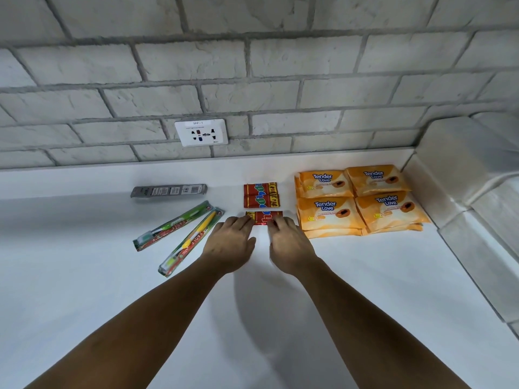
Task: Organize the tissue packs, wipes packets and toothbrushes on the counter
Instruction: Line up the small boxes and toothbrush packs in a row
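**Hand state.** The left hand (230, 242) and right hand (290, 242) lie side by side, fingers straight and laid flat on the two ends of the front tissue pack (265, 217). The thumbs' position under or beside the pack cannot be told.

**Location of parts.** The front tissue pack lies on the counter (365, 276), just in front of the rear tissue packs (260, 195), with a narrow gap between them. The wipes packets (359, 200) form a two-by-two block of stacks to the right, near the corner. Two toothbrushes (174, 225) lie slanted on the left, not parallel to the counter edge. A grey box (168, 190) lies beyond them by the wall.

**Hazards.**
- Uneven pressure from the two hands is likely to skew the front pack out of line with the rear packs.
- A push too far forward would shunt the rear packs toward the wall.
- A sideways slip of the right hand could nudge the wipes stacks; the top packets may slide off.
- The glossy wrap looks slick; flat fingers may skate over it.

**Containers.** No tray, bin or basket is in view; all items lie directly on the counter. Each slanted toothbrush sits in its own clear sleeve. The grey box is closed; its contents are not visible.
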### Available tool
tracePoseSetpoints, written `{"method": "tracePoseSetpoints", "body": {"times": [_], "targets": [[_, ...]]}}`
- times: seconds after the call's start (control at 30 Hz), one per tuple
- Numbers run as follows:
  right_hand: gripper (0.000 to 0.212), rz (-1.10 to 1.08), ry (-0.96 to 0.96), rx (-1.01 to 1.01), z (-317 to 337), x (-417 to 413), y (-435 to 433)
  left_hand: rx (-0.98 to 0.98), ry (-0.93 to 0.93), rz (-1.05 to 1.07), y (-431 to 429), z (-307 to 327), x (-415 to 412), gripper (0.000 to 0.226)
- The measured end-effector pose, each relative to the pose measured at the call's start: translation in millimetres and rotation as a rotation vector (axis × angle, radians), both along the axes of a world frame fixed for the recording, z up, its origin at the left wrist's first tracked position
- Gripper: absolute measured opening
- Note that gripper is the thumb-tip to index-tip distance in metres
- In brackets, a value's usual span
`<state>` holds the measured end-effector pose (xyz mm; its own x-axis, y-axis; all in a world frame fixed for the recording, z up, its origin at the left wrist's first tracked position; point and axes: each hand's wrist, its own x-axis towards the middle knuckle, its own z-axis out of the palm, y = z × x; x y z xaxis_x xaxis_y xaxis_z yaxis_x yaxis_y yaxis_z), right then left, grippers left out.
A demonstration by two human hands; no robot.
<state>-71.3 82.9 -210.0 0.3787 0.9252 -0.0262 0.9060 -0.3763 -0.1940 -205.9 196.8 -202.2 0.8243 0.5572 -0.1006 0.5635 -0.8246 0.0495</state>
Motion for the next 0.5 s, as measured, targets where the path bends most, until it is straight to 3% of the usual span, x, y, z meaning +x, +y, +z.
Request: {"method": "tracePoseSetpoints", "body": {"times": [0.5], "targets": [[0.071,-0.002,0.002,-0.044,2.8,3.9,9.1,-0.014,0.013,0.038,6.7,-1.6,7.5,0.059]]}}
